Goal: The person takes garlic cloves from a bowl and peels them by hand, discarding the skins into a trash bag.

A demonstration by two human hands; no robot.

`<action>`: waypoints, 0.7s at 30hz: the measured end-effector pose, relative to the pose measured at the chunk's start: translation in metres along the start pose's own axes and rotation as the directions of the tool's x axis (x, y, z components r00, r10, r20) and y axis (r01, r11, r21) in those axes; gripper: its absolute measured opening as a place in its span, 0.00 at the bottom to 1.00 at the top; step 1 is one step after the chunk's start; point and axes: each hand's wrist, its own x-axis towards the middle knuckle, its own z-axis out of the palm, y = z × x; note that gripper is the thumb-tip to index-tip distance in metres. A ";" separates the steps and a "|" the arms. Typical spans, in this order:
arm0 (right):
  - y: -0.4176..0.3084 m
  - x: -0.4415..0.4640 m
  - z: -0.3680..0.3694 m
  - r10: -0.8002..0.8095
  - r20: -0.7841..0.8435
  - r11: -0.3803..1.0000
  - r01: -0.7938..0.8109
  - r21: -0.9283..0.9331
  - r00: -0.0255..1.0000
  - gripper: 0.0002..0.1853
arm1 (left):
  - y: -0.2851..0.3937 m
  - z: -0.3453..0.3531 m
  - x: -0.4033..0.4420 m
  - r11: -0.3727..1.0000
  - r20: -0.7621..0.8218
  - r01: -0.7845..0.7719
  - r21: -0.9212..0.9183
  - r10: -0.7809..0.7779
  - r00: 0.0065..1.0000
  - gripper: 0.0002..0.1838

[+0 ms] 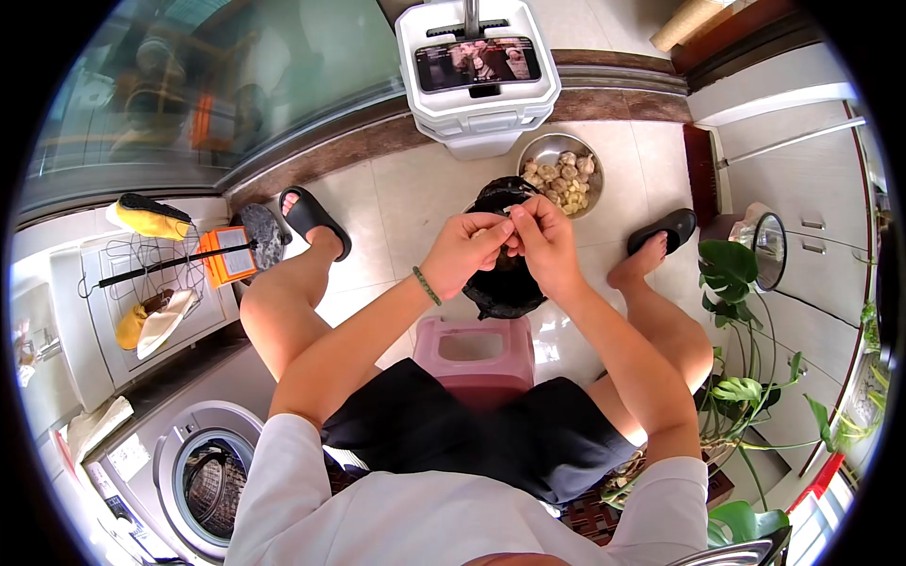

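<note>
My left hand (pixel 467 250) and my right hand (pixel 547 247) meet at their fingertips in a pinch. Between them is a small pale piece that looks like a garlic clove (pixel 508 211), mostly hidden by the fingers. Directly below both hands stands a bin lined with a black plastic bag (pixel 505 297); its contents are mostly dark and covered by my hands. Just beyond it, to the right, a steel bowl (pixel 598 170) holds several whole garlic bulbs (pixel 566 170) and paler loose cloves (pixel 572 198).
Ahead, a phone (pixel 478 63) lies on a white-grey bucket (pixel 481 118). A pink stool (pixel 429 354) stands between my legs. To the left are a wire rack (pixel 156 269) with brushes and a washing machine (pixel 170 462). Leafy plants (pixel 731 269) and white cabinets (pixel 802 203) line the right.
</note>
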 end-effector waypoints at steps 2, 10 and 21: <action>0.002 0.001 -0.001 0.027 -0.014 0.999 -0.026 0.021 1.000 0.10 | -0.002 0.001 0.000 1.000 -0.006 -0.001 -0.004 0.001 1.000 0.13; 0.000 0.002 -0.001 0.127 0.037 0.986 -0.130 0.108 0.991 0.11 | -0.004 -0.009 0.002 0.918 0.106 0.247 -0.311 -0.225 0.969 0.12; -0.001 0.006 -0.004 -0.127 0.140 0.976 0.149 -0.159 0.982 0.09 | 0.004 -0.015 0.002 0.923 0.096 0.231 -0.307 -0.211 0.973 0.11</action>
